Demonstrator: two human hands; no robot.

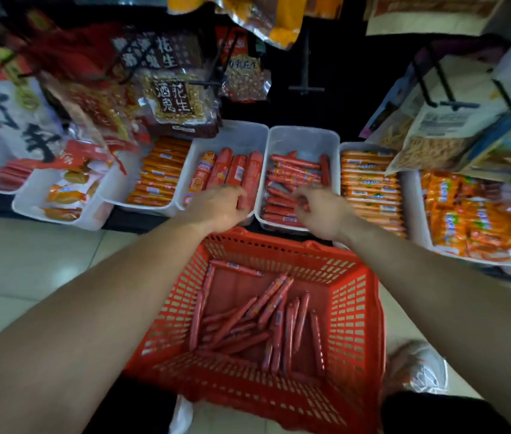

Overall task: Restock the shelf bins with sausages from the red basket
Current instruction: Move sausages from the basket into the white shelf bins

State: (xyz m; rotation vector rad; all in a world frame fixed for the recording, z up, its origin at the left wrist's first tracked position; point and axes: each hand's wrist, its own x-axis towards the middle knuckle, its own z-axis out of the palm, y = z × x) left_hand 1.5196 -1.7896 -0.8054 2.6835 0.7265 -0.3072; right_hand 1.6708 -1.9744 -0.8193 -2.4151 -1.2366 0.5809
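A red basket (354, 311) stands on the floor below me with several thin red sausages (266, 321) loose in its bottom. Beyond it a row of white shelf bins runs left to right. My left hand (219, 208) reaches into the bin of thick red sausages (232, 170), fingers curled round the nearest thick sausage (249, 189). My right hand (320, 211) is over the white bin (304, 139) of thin red sausages (291, 177) and pinches one or two thin sausages (301, 205) at the bin's near end.
Other white bins hold orange sausages (157, 173), striped orange sticks (370, 186) and orange packets (470, 214). Snack bags hang from hooks above the bins (179, 95). A white shoe (420, 368) stands right of the basket on the tiled floor.
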